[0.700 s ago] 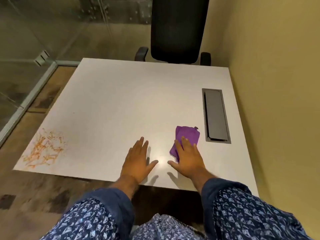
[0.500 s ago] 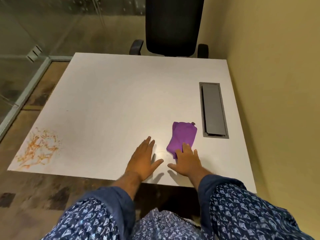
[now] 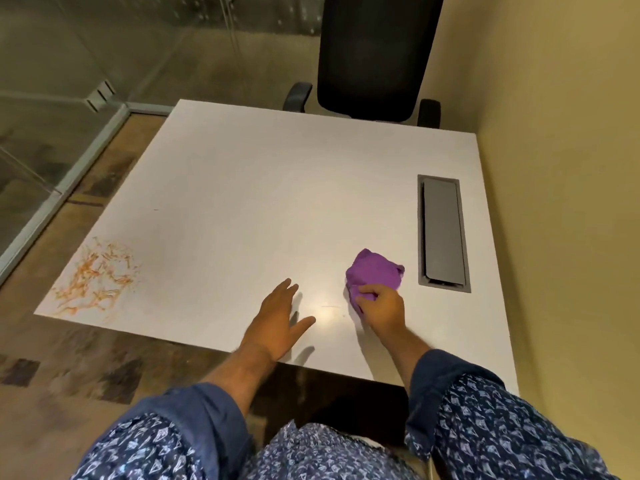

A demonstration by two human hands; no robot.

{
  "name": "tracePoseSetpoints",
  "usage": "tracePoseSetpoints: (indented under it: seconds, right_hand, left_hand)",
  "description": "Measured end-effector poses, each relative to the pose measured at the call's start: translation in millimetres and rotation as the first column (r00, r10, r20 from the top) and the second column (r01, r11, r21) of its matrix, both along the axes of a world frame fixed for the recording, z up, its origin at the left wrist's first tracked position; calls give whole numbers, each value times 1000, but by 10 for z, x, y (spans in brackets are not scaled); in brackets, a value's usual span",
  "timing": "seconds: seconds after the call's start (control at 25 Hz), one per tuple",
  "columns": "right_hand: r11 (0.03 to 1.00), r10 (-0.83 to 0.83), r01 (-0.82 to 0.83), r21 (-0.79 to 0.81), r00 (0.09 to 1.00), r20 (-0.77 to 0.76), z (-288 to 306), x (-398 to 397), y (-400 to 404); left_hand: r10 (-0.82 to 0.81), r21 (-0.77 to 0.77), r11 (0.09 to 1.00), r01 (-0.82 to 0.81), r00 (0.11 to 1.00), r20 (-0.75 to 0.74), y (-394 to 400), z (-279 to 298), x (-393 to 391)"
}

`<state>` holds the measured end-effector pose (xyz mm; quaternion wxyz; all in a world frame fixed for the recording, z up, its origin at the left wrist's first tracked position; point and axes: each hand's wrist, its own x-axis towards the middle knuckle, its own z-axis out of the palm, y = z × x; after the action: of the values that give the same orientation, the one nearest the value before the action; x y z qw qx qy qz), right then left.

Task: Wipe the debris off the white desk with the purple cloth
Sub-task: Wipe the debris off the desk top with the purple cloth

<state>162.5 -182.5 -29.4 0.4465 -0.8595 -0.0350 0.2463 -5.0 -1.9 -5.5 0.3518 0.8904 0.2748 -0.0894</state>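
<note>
One purple cloth (image 3: 375, 271) bunched in right hand (image 3: 381, 308) grip; left hand (image 3: 277, 323) flat, empty; one debris patch (image 3: 97, 282).

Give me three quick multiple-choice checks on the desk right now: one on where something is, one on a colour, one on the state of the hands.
1. Where is the debris on the white desk?
A. near-left corner
B. beside the grey cable hatch
C. far edge by the chair

2. What colour is the debris?
A. blue
B. orange
C. black

3. What is the right hand doing?
A. lying flat and empty
B. gripping the purple cloth
C. lifting the hatch lid

Answers: 1 A, the strands lie at the near-left corner. 2 B, they show orange on white. 3 B, its fingers are curled into the bunched cloth, while the left hand lies open on the desk.
</note>
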Motion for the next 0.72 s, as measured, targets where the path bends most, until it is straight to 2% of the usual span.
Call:
tracePoseSetpoints:
  seconds: [0.08, 0.12, 0.2, 0.24, 0.32, 0.36, 0.4, 0.48, 0.56, 0.64, 0.72]
  right_hand:
    - [948, -228, 247, 202, 967, -112, 155, -33, 159]
    - [914, -257, 300, 272, 949, -182, 236, -78, 241]
    - [898, -212, 288, 332, 946, -246, 369, -233, 410]
    - [907, -170, 246, 342, 957, -236, 424, -339, 514]
    - [934, -40, 98, 344, 985, -169, 513, -581, 751]
    - [932, 33, 22, 363, 989, -143, 557, -732, 910]
    - [912, 83, -17, 409, 986, -144, 599, -888, 1078]
    - [824, 116, 41, 565, 964, -239, 711, -1223, 1423]
    - [744, 127, 123, 656, 939, -320, 818, -1512, 1755]
    - [695, 114, 168, 699, 934, -338, 876, -1717, 2058]
    - [640, 97, 216, 738, 930, -356, 917, -1897, 2327]
  left_hand:
    - [77, -83, 994, -75, 997, 29, 76, 32, -116]
    - [119, -143, 983, -112, 992, 39, 127, 50, -166]
    - [258, -302, 922, -242, 966, 15, 250, 102, -246]
    - [369, -411, 842, -348, 929, -31, 324, 147, -273]
    - [554, -644, 542, -540, 806, -210, 465, 238, -313]
    - [572, -732, 391, -558, 771, -282, 562, 281, -381]
    - [564, -807, 274, -524, 767, -306, 680, 318, -475]
    - [577, -913, 84, -398, 767, -282, 971, 349, -713]
    - [662, -954, -69, -292, 702, -263, 1296, 384, -998]
    - [709, -974, -162, -160, 667, -228, 1608, 413, -1238]
    - [724, -976, -180, -123, 655, -216, 1892, 439, -1429]
